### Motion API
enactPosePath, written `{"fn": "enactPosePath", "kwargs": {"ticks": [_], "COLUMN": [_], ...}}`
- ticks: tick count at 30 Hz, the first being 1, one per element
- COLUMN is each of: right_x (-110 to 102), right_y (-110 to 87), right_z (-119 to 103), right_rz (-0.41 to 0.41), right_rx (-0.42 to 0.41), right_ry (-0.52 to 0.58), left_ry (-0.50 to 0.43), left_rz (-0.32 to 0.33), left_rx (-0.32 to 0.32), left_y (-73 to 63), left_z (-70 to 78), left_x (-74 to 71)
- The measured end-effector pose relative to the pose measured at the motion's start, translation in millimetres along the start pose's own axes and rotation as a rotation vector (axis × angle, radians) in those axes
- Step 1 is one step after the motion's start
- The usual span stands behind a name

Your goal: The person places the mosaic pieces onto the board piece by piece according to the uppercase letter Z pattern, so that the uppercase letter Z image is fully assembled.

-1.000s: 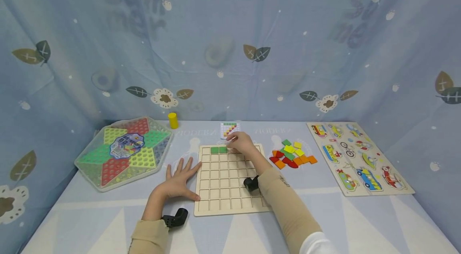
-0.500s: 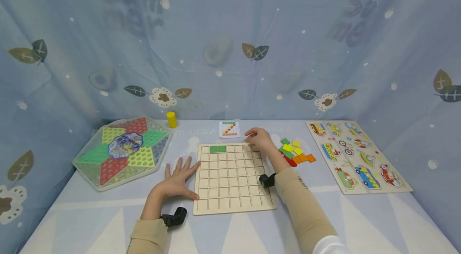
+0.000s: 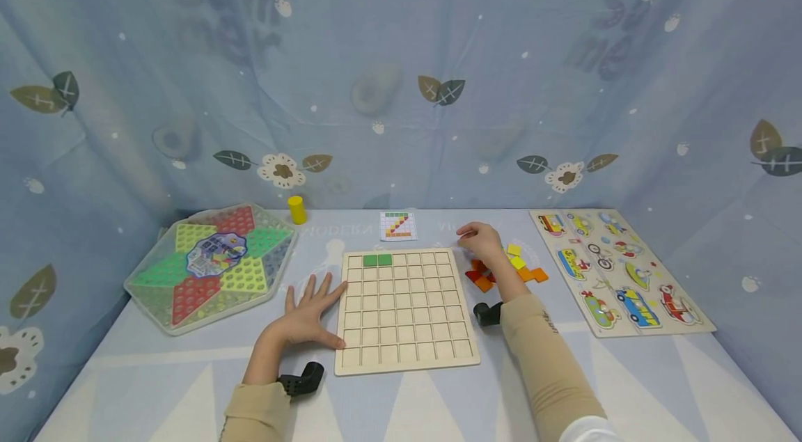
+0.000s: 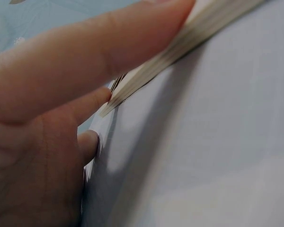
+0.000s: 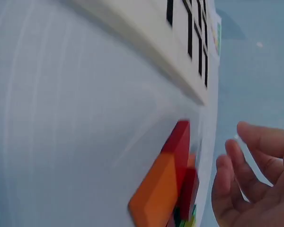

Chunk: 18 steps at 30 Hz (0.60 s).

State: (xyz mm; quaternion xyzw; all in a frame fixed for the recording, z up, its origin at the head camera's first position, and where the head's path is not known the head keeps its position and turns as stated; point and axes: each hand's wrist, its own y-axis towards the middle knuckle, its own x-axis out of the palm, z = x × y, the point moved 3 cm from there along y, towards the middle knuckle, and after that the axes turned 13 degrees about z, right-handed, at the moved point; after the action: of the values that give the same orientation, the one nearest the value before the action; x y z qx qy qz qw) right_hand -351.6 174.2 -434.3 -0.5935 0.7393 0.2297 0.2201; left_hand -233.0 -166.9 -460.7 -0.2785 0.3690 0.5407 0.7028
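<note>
I am resting my left hand (image 3: 310, 317) spread on the near-left side of the board (image 3: 401, 310), fingers straight, forefinger and thumb touching its edge; I judge that I am steadying it, since nothing else seems to be stopping it from sliding. That hand is gripping nothing.

My right hand (image 3: 484, 243) is hovering at the far end of the loose tiles (image 3: 484, 283), fingers loosely bent and parted, and I am seeing nothing between them. My wrist is covering part of the pile. The tiles are lying heaped just right of the board, probably because that side is handy for this hand.

Two green tiles (image 3: 370, 260) are sitting side by side in the board's far row, in the second and third squares from the left. The card (image 3: 397, 226) is lying beyond the board, its coloured pattern showing, likely so that my arms aren't hiding it.

The picture puzzle (image 3: 620, 275) is lying to the right on the bench (image 3: 376, 407), well apart, seemingly out of the way.
</note>
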Motion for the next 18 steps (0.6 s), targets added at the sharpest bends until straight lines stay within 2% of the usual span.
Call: {"fn": "enactPosePath", "kwargs": {"ticks": [5, 9, 12, 18], "right_x": [-11.8, -17.9, -19.9, -23.1], "right_y": [6.8, 9.3, 10.2, 12.8], "right_z": [10.8, 18.0, 22.3, 24.3], "right_rz": [0.087, 0.107, 0.095, 0.085], "right_rx": [0.003, -0.019, -0.028, -0.048], "right_ry": [-0.287, -0.472, -0.518, -0.449], "left_ry": [0.000, -0.004, -0.005, -0.009], "left_rz": [0.000, -0.002, -0.008, -0.001], "left_rx": [0.000, -0.002, -0.007, -0.006], "left_y": [-0.4, -0.4, -0.2, 0.9], "left_z": [-0.6, -1.4, -2.1, -3.3], "left_x": [0.4, 1.7, 2.9, 3.7]}}
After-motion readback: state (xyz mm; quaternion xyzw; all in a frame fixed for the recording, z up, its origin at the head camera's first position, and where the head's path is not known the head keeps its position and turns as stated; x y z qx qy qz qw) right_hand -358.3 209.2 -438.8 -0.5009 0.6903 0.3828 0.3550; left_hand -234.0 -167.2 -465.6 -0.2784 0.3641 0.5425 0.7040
